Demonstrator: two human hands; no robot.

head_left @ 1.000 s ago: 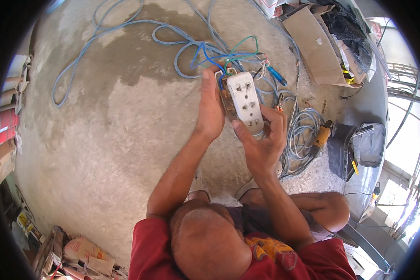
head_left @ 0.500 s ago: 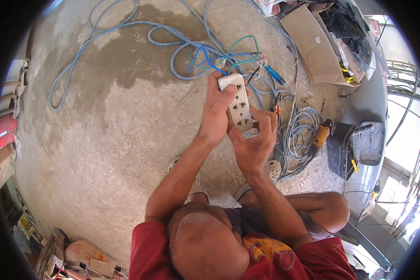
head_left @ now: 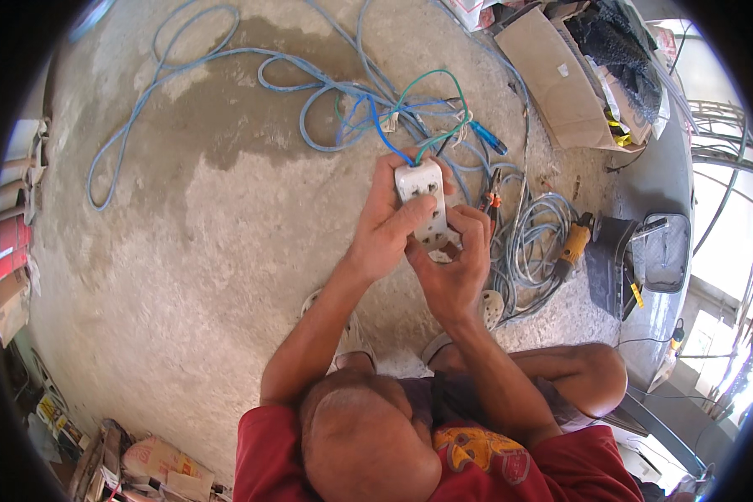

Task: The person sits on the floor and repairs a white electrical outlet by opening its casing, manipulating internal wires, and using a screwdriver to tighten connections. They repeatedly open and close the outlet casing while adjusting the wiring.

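A white multi-outlet extension socket (head_left: pixel 417 179) is held between my hands above the floor. My left hand (head_left: pixel 381 238) wraps its left side, with the thumb lying across the middle of the outlet face. At the lower end, my right hand (head_left: pixel 453 276) grips the socket with bent fingers; part of that end is hidden by them. A blue wire (head_left: pixel 376 127) and a green wire (head_left: pixel 452 77) run out of the far end. Beyond the socket, a blue screwdriver (head_left: pixel 489 139) lies among the wires. Pliers with orange handles (head_left: pixel 491 202) rest on the floor to the right.
Pale blue cable (head_left: pixel 226 52) loops across the concrete floor. More cable (head_left: pixel 523 259) is coiled at my right beside a yellow angle grinder (head_left: pixel 573 248). A cardboard box (head_left: pixel 535 75) stands at the far right, with a black bin (head_left: pixel 609 263) nearer. Boxes (head_left: pixel 10 243) line the left side.
The socket has come slightly closer to me. My left thumb has slid from its far end down to the middle of its face. The blue and green wires have shifted with it.
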